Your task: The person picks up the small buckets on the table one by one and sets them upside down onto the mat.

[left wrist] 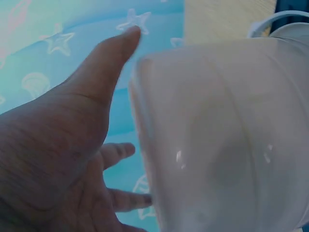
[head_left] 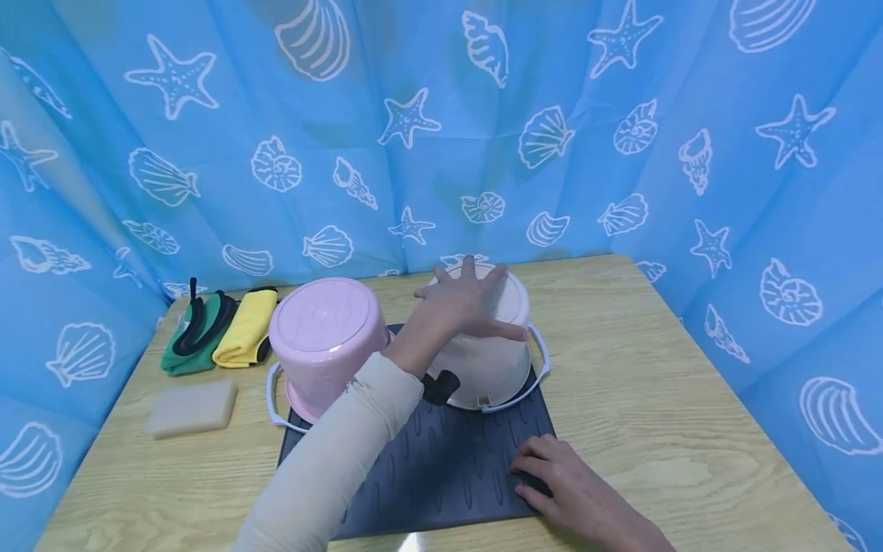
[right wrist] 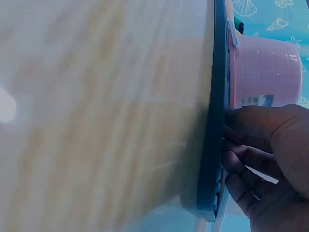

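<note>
A white bucket (head_left: 487, 368) stands upside down on a dark ridged mat (head_left: 441, 468). My left hand (head_left: 462, 303) is over its upturned base with fingers spread. In the left wrist view the thumb stands apart from the white bucket (left wrist: 212, 135) and one fingertip reaches its rim edge. My right hand (head_left: 562, 487) is at the mat's right side, fingers loosely bent. Seen from the right wrist, the fingertips of that hand (right wrist: 270, 154) rest on the mat (right wrist: 217, 116) and grip nothing. Left of the white bucket is an upside-down pink bucket (head_left: 334, 345).
At the table's left lie a green cloth with black trim (head_left: 196, 330), a folded yellow cloth (head_left: 244, 326) and a pale sponge-like block (head_left: 193, 409). Pale handles (head_left: 541, 356) hang at the buckets' sides. A blue seashell curtain (head_left: 441, 176) surrounds the wooden table (head_left: 655, 383).
</note>
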`<action>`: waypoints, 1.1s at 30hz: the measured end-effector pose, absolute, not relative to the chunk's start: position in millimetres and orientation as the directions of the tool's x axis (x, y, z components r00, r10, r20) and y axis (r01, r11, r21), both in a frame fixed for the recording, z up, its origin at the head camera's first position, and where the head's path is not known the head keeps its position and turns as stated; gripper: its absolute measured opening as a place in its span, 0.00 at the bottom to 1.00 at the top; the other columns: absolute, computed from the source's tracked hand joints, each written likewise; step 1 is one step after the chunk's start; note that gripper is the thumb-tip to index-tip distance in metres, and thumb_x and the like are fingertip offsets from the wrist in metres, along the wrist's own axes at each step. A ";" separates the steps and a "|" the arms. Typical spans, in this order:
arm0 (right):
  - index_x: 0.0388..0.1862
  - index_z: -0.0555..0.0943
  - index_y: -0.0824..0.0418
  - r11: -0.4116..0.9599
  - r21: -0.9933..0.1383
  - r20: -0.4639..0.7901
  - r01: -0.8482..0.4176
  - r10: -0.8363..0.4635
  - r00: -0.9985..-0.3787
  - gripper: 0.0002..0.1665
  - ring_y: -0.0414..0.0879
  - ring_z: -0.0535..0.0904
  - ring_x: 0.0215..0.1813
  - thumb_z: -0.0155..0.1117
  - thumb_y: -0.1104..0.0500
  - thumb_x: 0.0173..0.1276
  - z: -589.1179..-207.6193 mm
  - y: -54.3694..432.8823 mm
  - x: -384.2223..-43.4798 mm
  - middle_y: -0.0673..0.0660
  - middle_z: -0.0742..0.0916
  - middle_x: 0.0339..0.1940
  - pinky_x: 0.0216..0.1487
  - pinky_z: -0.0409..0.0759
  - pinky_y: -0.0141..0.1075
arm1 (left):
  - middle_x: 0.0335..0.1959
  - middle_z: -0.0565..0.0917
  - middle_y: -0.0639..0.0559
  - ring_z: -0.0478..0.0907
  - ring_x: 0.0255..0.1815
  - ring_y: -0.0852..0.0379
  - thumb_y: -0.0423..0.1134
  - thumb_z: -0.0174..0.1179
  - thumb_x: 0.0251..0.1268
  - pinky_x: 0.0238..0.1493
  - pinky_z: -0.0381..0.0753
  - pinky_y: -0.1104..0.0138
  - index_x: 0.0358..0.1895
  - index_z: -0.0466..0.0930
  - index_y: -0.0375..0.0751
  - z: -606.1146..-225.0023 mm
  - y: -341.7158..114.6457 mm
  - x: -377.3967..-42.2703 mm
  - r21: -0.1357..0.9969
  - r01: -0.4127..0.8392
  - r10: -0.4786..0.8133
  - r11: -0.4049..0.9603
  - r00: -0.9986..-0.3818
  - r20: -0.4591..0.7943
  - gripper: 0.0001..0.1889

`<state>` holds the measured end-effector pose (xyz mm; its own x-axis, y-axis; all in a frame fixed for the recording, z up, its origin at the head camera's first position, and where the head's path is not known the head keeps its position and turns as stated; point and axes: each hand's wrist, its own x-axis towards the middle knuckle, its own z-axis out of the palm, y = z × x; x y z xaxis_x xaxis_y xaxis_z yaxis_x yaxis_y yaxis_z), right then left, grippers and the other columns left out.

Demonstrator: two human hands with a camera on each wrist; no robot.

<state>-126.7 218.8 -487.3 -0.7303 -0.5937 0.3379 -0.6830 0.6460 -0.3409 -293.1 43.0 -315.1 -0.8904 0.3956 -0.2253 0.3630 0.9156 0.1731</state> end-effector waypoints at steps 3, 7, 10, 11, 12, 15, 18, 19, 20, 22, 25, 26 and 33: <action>0.41 0.87 0.54 0.666 -0.330 0.321 -0.669 -0.587 -0.743 0.09 0.38 0.73 0.44 0.76 0.57 0.61 -485.4 218.5 -128.3 0.42 0.79 0.43 0.42 0.76 0.38 | 0.81 0.48 0.44 0.47 0.75 0.24 0.79 0.58 0.51 0.62 0.64 0.32 0.81 0.46 0.64 -310.8 31.2 -291.5 0.217 0.418 0.453 0.882 -0.879 -0.149 0.56; 0.41 0.88 0.54 0.675 -0.314 0.335 -0.668 -0.579 -0.743 0.09 0.39 0.74 0.44 0.76 0.57 0.60 -478.8 219.7 -131.9 0.43 0.80 0.43 0.42 0.77 0.40 | 0.76 0.63 0.46 0.64 0.71 0.35 0.70 0.58 0.62 0.63 0.72 0.44 0.79 0.59 0.55 -305.4 11.4 -283.3 0.280 0.512 0.518 0.812 -0.853 0.060 0.45; 0.41 0.88 0.55 0.675 -0.304 0.367 -0.672 -0.568 -0.737 0.10 0.40 0.76 0.44 0.76 0.60 0.60 -469.7 222.8 -136.0 0.44 0.81 0.43 0.43 0.78 0.41 | 0.67 0.74 0.47 0.74 0.64 0.45 0.58 0.59 0.70 0.60 0.75 0.53 0.72 0.71 0.48 -304.8 -7.0 -272.5 0.320 0.579 0.536 0.750 -0.815 0.219 0.32; 0.41 0.88 0.55 0.680 -0.302 0.377 -0.668 -0.559 -0.739 0.10 0.39 0.76 0.44 0.76 0.61 0.59 -466.1 224.1 -137.2 0.44 0.82 0.43 0.43 0.79 0.40 | 0.64 0.77 0.48 0.77 0.61 0.48 0.55 0.59 0.71 0.58 0.77 0.55 0.69 0.74 0.48 -305.9 -13.4 -268.4 0.328 0.592 0.532 0.736 -0.805 0.261 0.28; 0.40 0.88 0.55 0.684 -0.298 0.388 -0.666 -0.551 -0.739 0.10 0.39 0.77 0.44 0.76 0.62 0.59 -462.3 225.6 -138.2 0.44 0.82 0.43 0.43 0.79 0.40 | 0.62 0.79 0.50 0.78 0.58 0.50 0.53 0.59 0.72 0.55 0.79 0.56 0.66 0.77 0.48 -307.6 -19.8 -264.2 0.329 0.601 0.524 0.728 -0.798 0.298 0.24; 0.40 0.88 0.53 0.706 -0.287 0.418 -0.647 -0.515 -0.748 0.11 0.38 0.77 0.45 0.77 0.62 0.58 -451.0 230.1 -140.4 0.43 0.82 0.44 0.44 0.80 0.40 | 0.54 0.84 0.54 0.80 0.50 0.54 0.47 0.57 0.72 0.45 0.81 0.59 0.58 0.83 0.48 -316.5 -38.7 -251.9 0.349 0.615 0.492 0.707 -0.783 0.381 0.17; 0.40 0.88 0.51 0.718 -0.281 0.443 -0.637 -0.492 -0.749 0.12 0.37 0.77 0.45 0.77 0.62 0.57 -442.3 235.1 -143.7 0.42 0.82 0.43 0.43 0.80 0.39 | 0.48 0.85 0.56 0.81 0.45 0.57 0.43 0.57 0.72 0.42 0.81 0.60 0.53 0.86 0.48 -327.9 -56.7 -240.6 0.375 0.606 0.441 0.701 -0.783 0.439 0.13; 0.40 0.88 0.50 0.720 -0.279 0.451 -0.636 -0.486 -0.748 0.13 0.37 0.78 0.45 0.77 0.63 0.57 -440.4 236.8 -145.1 0.42 0.82 0.43 0.43 0.80 0.39 | 0.47 0.85 0.56 0.81 0.44 0.58 0.42 0.57 0.72 0.42 0.81 0.60 0.52 0.86 0.47 -331.8 -62.3 -237.3 0.387 0.604 0.429 0.697 -0.783 0.450 0.12; 0.40 0.88 0.50 0.721 -0.281 0.457 -0.633 -0.480 -0.749 0.13 0.37 0.78 0.45 0.77 0.63 0.57 -438.8 238.7 -146.6 0.41 0.82 0.43 0.42 0.80 0.38 | 0.45 0.86 0.56 0.81 0.44 0.58 0.41 0.57 0.71 0.43 0.81 0.61 0.51 0.86 0.47 -335.6 -67.9 -233.9 0.397 0.600 0.417 0.695 -0.786 0.457 0.12; 0.40 0.87 0.49 0.720 -0.285 0.468 -0.632 -0.471 -0.748 0.15 0.37 0.78 0.44 0.77 0.64 0.56 -436.5 242.2 -150.0 0.41 0.83 0.42 0.42 0.81 0.38 | 0.43 0.86 0.57 0.81 0.43 0.59 0.40 0.58 0.71 0.45 0.81 0.61 0.50 0.87 0.46 -343.1 -78.5 -228.0 0.417 0.588 0.395 0.693 -0.794 0.463 0.11; 0.40 0.88 0.49 0.732 -0.288 0.466 -0.617 -0.456 -0.758 0.15 0.38 0.79 0.44 0.77 0.65 0.56 -434.4 249.4 -153.0 0.42 0.83 0.42 0.42 0.81 0.39 | 0.40 0.86 0.58 0.81 0.42 0.59 0.40 0.59 0.71 0.46 0.81 0.61 0.47 0.87 0.47 -354.8 -91.6 -219.1 0.459 0.574 0.371 0.678 -0.807 0.460 0.09; 0.40 0.88 0.49 0.740 -0.287 0.464 -0.608 -0.448 -0.764 0.15 0.39 0.79 0.44 0.77 0.65 0.56 -433.7 252.0 -153.8 0.43 0.83 0.42 0.41 0.82 0.39 | 0.40 0.86 0.59 0.81 0.41 0.60 0.41 0.59 0.71 0.45 0.81 0.62 0.47 0.87 0.47 -359.0 -95.7 -216.2 0.474 0.568 0.361 0.673 -0.812 0.459 0.09; 0.39 0.88 0.51 0.770 -0.282 0.476 -0.572 -0.405 -0.780 0.15 0.43 0.81 0.42 0.78 0.66 0.54 -430.9 269.8 -161.0 0.45 0.84 0.41 0.39 0.83 0.41 | 0.40 0.86 0.62 0.81 0.41 0.65 0.38 0.62 0.70 0.43 0.84 0.58 0.45 0.88 0.48 -387.5 -122.7 -201.4 0.556 0.535 0.282 0.636 -0.832 0.478 0.07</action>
